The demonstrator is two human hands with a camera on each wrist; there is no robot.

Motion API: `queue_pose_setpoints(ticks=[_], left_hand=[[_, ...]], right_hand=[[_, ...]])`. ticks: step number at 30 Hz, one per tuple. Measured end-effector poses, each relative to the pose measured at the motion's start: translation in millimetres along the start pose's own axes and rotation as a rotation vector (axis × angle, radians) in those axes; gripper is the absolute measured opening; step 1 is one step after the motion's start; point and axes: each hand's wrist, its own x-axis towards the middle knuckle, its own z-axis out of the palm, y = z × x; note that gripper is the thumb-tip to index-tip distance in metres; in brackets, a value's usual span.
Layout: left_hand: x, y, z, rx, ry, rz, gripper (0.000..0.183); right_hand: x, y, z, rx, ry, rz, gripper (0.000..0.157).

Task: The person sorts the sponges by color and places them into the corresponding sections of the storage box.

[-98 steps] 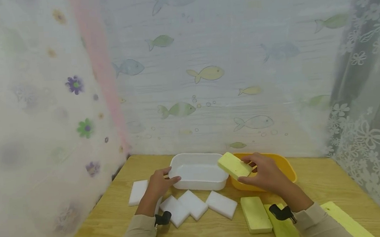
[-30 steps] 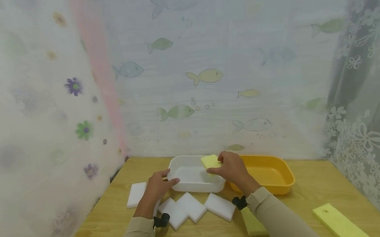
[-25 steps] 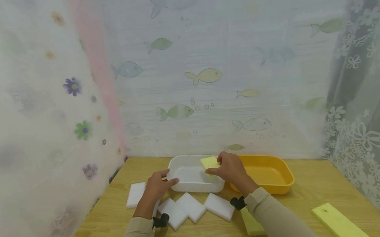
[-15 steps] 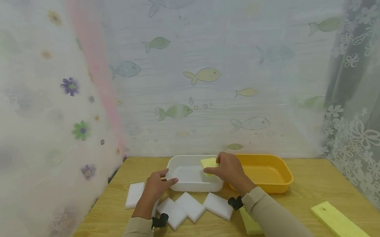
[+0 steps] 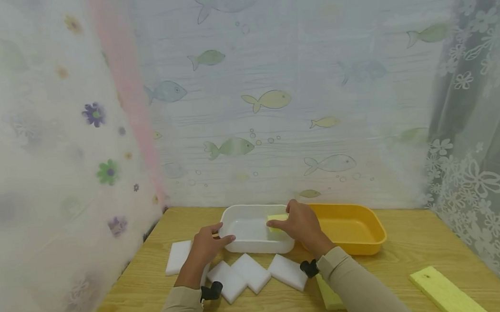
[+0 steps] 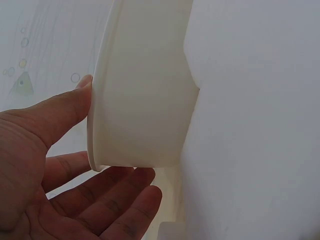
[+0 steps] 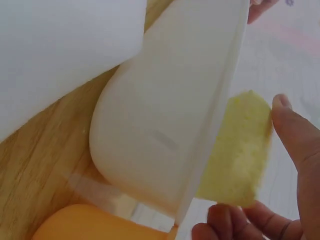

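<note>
My left hand holds the left end of a white plastic tub. In the left wrist view its thumb presses the rim and the fingers curve around the tub's end. My right hand pinches a yellow sponge at the tub's right end, partly inside it. The right wrist view has the sponge between thumb and fingers, its upper part standing above the rim. The palm hides the sponge's right side in the head view.
Beside the white tub stands an orange tub. Several white foam blocks lie in front. One yellow sponge is partly under the right sleeve, and a long one lies far right. Patterned curtains hang behind the wooden table.
My right hand has carried the yellow sponge leftward from the orange tub's edge to the white tub, then lowered and tilted it. The left hand has stayed at the white tub's end.
</note>
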Motion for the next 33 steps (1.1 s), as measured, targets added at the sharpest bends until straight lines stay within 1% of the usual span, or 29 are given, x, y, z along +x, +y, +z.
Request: queue_pose_setpoints(ticks=[4,12,18,25,33], left_hand=[[0.9,-0.3,0.3,0.000,-0.002,-0.003,0.079],[1.2,1.1,-1.0,0.005,-0.004,0.018,0.079],[0.2,0.2,-0.9,0.007,-0.008,0.007,0.078],[3.2,-1.6,-0.2,0.007,-0.008,0.008,0.080],[3.6,-2.8,0.4,0.012,-0.005,0.016,0.080]], right_hand=[[0.0,1.3,1.5,-0.014,-0.005,-0.011,0.076],[0.4,4.2,-2.0,-0.002,-0.013,-0.009,0.071],[-1.4,4.6,-10.3,0.009,-0.026,-0.004,0.069],[-4.2,9.0,-19.0,0.076,0.018,-0.025,0.059],[-15.2,11.7,-27.2,0.136,0.019,-0.063,0.055]])
